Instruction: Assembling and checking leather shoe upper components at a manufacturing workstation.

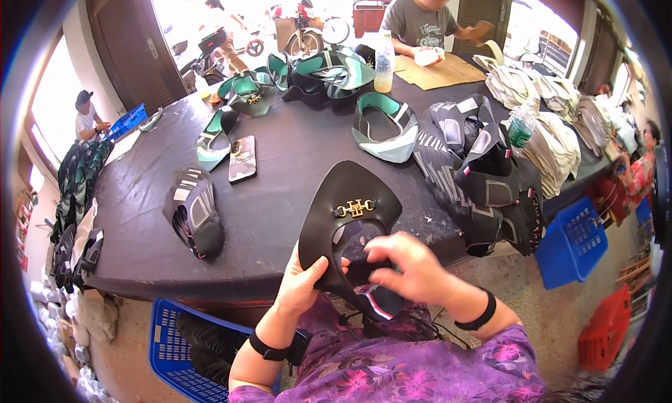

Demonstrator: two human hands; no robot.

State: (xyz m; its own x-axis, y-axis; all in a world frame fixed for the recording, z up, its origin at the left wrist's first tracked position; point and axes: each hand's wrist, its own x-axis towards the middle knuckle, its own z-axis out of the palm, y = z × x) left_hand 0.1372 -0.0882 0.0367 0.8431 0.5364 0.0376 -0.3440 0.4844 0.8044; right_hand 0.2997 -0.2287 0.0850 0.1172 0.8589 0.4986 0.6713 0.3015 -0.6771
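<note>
A black shoe upper (329, 224) with a gold chain ornament on its front stands tilted above the near table edge. My left hand (302, 280) grips its left side, thumb in front and fingertips showing in the opening. A striped red, white and blue ribbon shows on its lower end. Over the right side of the upper's opening is my right hand (414, 268), its fingers bent and apart and slightly blurred. Nothing shows in that hand. I cannot tell if its fingertips touch the upper.
The dark table (280, 214) carries a phone (243, 159), a grey-striped bundle of uppers (192, 210), green-lined uppers (385, 126) and a dark pile (483, 172). A bottle (383, 61) stands farther back. Blue crates (162, 336) flank the table. A co-worker (420, 21) handles cardboard opposite.
</note>
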